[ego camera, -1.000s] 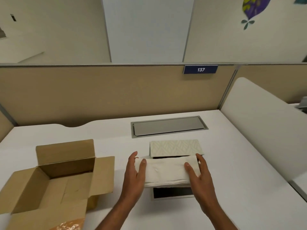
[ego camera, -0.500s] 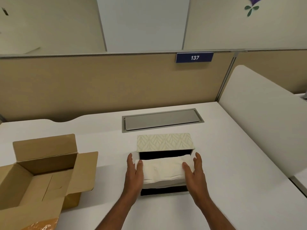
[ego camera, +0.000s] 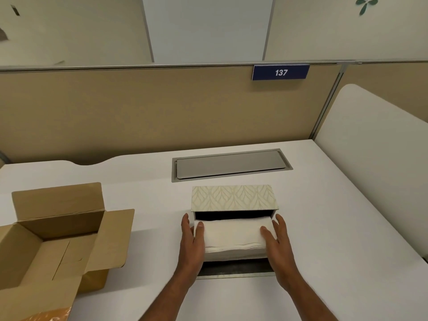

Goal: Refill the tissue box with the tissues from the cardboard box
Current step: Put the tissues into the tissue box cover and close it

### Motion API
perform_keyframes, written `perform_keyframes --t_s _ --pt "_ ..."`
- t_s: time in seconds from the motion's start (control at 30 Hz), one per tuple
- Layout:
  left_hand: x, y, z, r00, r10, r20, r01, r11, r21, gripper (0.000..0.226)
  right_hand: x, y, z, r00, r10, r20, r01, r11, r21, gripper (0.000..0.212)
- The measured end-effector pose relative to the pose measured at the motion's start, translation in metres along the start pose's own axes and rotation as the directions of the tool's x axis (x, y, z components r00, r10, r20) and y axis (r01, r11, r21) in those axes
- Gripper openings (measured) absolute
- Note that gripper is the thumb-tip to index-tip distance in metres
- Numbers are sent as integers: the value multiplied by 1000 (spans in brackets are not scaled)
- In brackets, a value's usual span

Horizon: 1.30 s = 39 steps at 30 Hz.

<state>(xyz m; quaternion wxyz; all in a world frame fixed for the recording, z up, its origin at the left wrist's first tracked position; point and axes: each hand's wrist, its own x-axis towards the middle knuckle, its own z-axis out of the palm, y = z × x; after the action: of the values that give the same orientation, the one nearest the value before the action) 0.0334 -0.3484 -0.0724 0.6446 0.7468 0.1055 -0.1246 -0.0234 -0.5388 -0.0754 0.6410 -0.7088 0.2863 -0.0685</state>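
Note:
A white stack of tissues (ego camera: 232, 237) rests half inside the open tissue box (ego camera: 234, 198), a cream leaf-patterned box with a dark interior. Its flap lies flat on the desk toward me. My left hand (ego camera: 191, 246) grips the stack's left end, thumb on top. My right hand (ego camera: 279, 244) grips the right end the same way. The far edge of the stack is at the box's dark opening. The brown cardboard box (ego camera: 55, 246) stands open at the left, and its visible inside is bare.
A grey metal cable hatch (ego camera: 231, 164) is set into the white desk (ego camera: 324, 228) behind the tissue box. A tan partition with a blue "137" sign (ego camera: 280, 72) backs the desk. A white rounded panel (ego camera: 375, 144) borders the right side.
Both hands have lowered the stack of tissues and pushed it away from me, toward the tissue box's opening. The camera view shifted, so the cardboard box sits further left.

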Motion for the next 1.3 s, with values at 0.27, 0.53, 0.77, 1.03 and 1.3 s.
perform_keyframes --t_s 0.27,0.53,0.77,1.03,1.3 --pt "1 -3 3 999 38 24 -39 999 13 57 -1 3 -1 1000 4 -27 -1 996 87 55" --pt "6 -8 5 999 29 17 -30 999 24 55 1 1 0 999 30 -38 -27 995 96 55" --pt "5 -14 6 997 30 -71 -30 1000 2 51 -1 3 0 998 10 -66 -10 1000 11 49" --pt "-8 -19 16 982 44 -184 -36 998 47 60 -6 3 0 994 64 -87 -63 998 6 50" --pt "-3 -21 15 986 15 -169 -5 998 58 49 -7 1 -1 995 58 -83 -60 998 -14 51"
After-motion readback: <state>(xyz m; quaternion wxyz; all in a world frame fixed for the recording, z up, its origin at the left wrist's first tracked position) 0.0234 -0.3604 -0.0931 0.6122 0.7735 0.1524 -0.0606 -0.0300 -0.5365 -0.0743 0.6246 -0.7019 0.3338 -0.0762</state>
